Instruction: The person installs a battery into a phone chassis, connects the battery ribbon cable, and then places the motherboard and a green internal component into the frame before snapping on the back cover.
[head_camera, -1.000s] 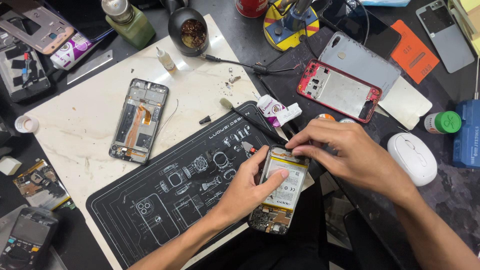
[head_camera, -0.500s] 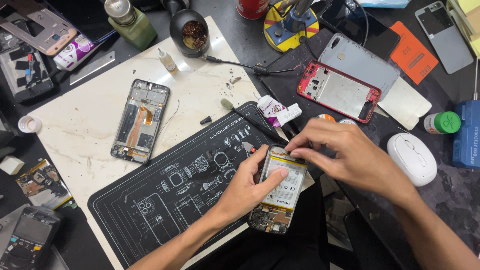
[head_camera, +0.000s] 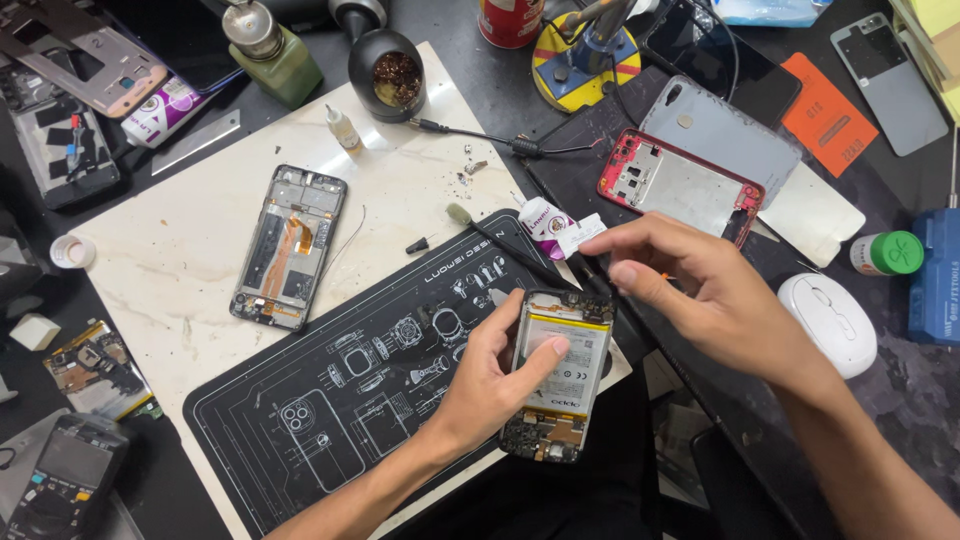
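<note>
Black and printed with white diagrams, our repair mat (head_camera: 330, 400) carries the work, and at its left the marble-patterned board (head_camera: 180, 260) holds a second opened phone (head_camera: 288, 247) lying well apart from us, with a multimeter (head_camera: 65, 478) lower at the worktop's (head_camera: 900, 400) near corner. Our left hand (head_camera: 490, 385) grips the opened phone (head_camera: 558, 375) by its left edge at the mat's right end, fingers curled behind and the thumb pressed on the yellow-edged battery, so the body is steadied but partly overhangs the mat. We judge the hold would be surer with the phone flat on the mat, and the thumb kept light on the battery, since a hard press there is risky. Our right hand (head_camera: 705, 290) hovers just above and right of the phone, thumb and forefinger pinched together; we cannot tell whether they hold anything, as whatever sits between them is too small to see. Loose screws and bits (head_camera: 465, 170) lie further up the board, a small tube (head_camera: 553, 222) and a thin tool lie just beyond the phone, and a red phone frame (head_camera: 680, 187) and white mouse (head_camera: 828, 322) crowd the right side, leaving little room for that arm to swing.
</note>
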